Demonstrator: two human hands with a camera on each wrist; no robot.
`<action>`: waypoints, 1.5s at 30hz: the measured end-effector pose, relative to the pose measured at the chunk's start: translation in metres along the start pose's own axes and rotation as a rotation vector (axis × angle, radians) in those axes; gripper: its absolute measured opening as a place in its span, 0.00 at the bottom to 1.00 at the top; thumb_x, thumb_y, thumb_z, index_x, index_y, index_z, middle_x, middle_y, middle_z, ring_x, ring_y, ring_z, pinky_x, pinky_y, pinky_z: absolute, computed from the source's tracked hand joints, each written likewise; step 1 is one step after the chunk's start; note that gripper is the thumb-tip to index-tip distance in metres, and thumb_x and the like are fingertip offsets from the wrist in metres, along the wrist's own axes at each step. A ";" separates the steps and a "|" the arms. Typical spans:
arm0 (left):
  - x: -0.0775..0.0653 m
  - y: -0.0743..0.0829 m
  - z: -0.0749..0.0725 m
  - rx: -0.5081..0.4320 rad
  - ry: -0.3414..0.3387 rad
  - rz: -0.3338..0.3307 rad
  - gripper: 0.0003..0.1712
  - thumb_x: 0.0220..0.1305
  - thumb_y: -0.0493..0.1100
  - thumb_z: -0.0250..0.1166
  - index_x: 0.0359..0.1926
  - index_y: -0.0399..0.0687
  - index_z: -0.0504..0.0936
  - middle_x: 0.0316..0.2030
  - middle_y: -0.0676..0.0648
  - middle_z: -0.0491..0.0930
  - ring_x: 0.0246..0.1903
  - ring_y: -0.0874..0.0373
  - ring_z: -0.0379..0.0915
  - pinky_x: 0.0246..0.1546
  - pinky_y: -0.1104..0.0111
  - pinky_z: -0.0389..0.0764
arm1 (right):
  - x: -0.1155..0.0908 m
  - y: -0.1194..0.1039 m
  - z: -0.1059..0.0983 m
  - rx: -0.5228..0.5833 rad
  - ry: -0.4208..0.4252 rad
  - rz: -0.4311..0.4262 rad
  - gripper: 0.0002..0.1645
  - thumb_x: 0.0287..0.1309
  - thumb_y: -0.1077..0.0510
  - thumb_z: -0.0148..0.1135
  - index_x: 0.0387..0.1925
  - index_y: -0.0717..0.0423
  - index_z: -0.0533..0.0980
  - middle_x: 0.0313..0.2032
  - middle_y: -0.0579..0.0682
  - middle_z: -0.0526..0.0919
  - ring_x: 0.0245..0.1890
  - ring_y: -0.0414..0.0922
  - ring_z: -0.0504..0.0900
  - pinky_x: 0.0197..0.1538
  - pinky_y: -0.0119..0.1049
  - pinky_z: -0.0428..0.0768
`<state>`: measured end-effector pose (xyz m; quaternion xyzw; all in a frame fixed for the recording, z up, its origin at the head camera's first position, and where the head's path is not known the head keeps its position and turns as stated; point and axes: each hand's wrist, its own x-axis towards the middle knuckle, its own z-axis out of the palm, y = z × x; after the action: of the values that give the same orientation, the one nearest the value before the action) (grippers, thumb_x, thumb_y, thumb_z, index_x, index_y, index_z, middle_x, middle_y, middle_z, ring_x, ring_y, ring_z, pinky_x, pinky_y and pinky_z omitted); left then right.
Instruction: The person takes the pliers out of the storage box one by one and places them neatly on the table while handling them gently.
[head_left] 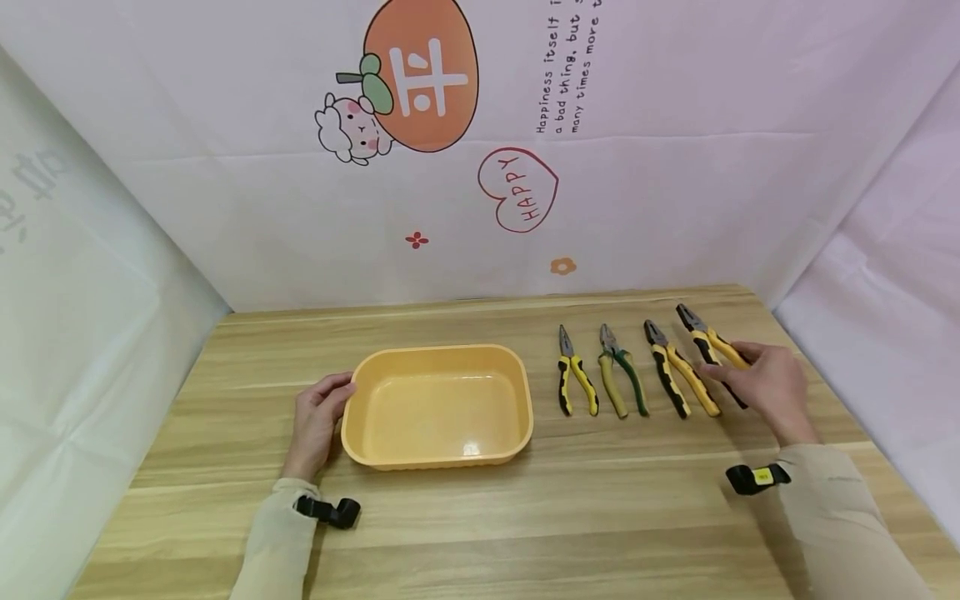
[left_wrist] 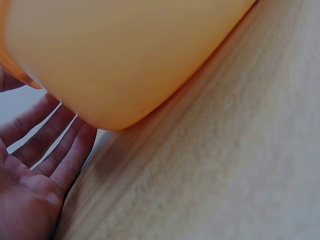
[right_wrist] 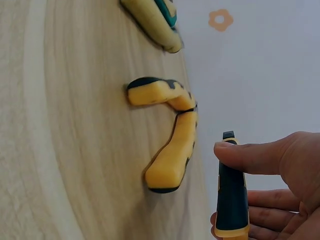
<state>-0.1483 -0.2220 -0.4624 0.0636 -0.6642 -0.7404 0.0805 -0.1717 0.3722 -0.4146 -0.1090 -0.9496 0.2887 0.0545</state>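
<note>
At the left end of a yellow plastic basin, my left hand touches the outer wall near the rim. The left wrist view shows the fingers stretched out against the basin. My right hand grips combination pliers with yellow and black handles, at the right end of the row of tools. Seen from the right wrist, the thumb presses the black grip of these pliers, which appear raised off the table. Part of their handles is hidden by the hand.
Left of the held pliers lie yellow-black pliers, green-handled pliers and yellow-black needle-nose pliers. The wooden table meets a printed white cloth at the back. White cloth also hangs at both sides.
</note>
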 end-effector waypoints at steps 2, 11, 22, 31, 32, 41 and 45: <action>0.000 0.000 0.000 -0.006 0.000 0.003 0.16 0.71 0.31 0.60 0.52 0.18 0.77 0.36 0.53 0.85 0.36 0.62 0.84 0.39 0.72 0.86 | 0.001 0.003 0.001 -0.006 -0.005 0.016 0.48 0.55 0.39 0.74 0.63 0.72 0.73 0.57 0.72 0.77 0.46 0.60 0.77 0.32 0.39 0.71; -0.001 -0.002 0.000 -0.005 -0.004 0.006 0.16 0.71 0.31 0.60 0.52 0.18 0.77 0.36 0.53 0.85 0.36 0.62 0.84 0.38 0.72 0.86 | 0.005 0.011 0.006 -0.010 -0.017 0.036 0.48 0.56 0.40 0.75 0.63 0.73 0.72 0.55 0.74 0.78 0.41 0.58 0.76 0.33 0.41 0.69; -0.001 -0.002 0.000 -0.020 0.000 0.005 0.13 0.70 0.31 0.61 0.49 0.23 0.81 0.36 0.52 0.85 0.35 0.62 0.84 0.37 0.72 0.86 | 0.006 0.014 0.010 -0.029 -0.005 0.013 0.45 0.55 0.43 0.75 0.61 0.74 0.73 0.54 0.74 0.78 0.45 0.64 0.78 0.34 0.42 0.70; -0.002 -0.001 0.001 -0.020 0.012 0.004 0.15 0.71 0.31 0.60 0.51 0.19 0.79 0.35 0.52 0.85 0.35 0.62 0.84 0.37 0.72 0.86 | 0.008 0.013 0.015 -0.037 0.008 0.014 0.45 0.54 0.46 0.76 0.60 0.76 0.73 0.56 0.76 0.76 0.48 0.68 0.77 0.36 0.45 0.71; -0.002 -0.001 0.001 -0.018 0.013 0.001 0.15 0.71 0.31 0.60 0.51 0.18 0.78 0.35 0.53 0.85 0.35 0.62 0.84 0.37 0.72 0.86 | 0.008 0.013 0.015 -0.041 0.008 0.020 0.45 0.54 0.46 0.76 0.60 0.76 0.73 0.56 0.76 0.75 0.49 0.68 0.76 0.37 0.46 0.72; 0.000 -0.001 0.001 -0.005 0.015 -0.012 0.17 0.71 0.31 0.60 0.54 0.17 0.76 0.36 0.54 0.85 0.36 0.63 0.83 0.38 0.72 0.85 | 0.008 0.014 0.019 -0.055 0.008 0.042 0.44 0.55 0.47 0.76 0.61 0.76 0.72 0.58 0.76 0.74 0.51 0.68 0.75 0.39 0.47 0.70; 0.000 -0.002 0.000 -0.002 0.011 -0.009 0.17 0.71 0.32 0.60 0.53 0.18 0.77 0.36 0.53 0.85 0.36 0.63 0.83 0.38 0.72 0.85 | 0.008 0.014 0.019 -0.044 0.004 0.040 0.43 0.56 0.48 0.75 0.62 0.76 0.72 0.59 0.76 0.73 0.51 0.67 0.74 0.39 0.47 0.68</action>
<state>-0.1488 -0.2217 -0.4639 0.0703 -0.6628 -0.7410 0.0810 -0.1805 0.3749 -0.4379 -0.1296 -0.9534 0.2683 0.0481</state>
